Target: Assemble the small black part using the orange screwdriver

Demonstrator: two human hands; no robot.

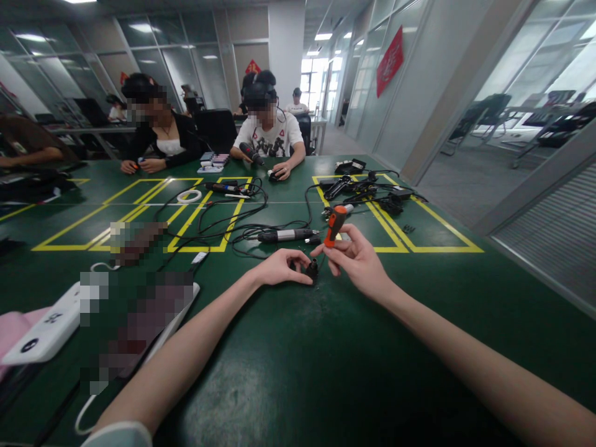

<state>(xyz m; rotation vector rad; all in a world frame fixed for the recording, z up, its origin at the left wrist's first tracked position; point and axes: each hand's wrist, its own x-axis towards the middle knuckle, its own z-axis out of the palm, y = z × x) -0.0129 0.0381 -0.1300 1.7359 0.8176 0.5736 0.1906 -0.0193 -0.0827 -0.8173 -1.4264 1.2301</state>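
My right hand (358, 257) grips an orange-and-black screwdriver (336, 225), held nearly upright with its tip down at a small black part (311, 269) on the green table. My left hand (282, 267) pinches that small black part and steadies it on the table top. Just beyond my hands lies a black and silver power tool (286, 235) with its cable coiled around it.
Yellow tape boxes mark the green table (326, 347). More black tools and cables (367, 189) lie in the far right box. A white device (46, 329) sits at the left. Two people sit across the table, handling tools. A glass wall runs along the right.
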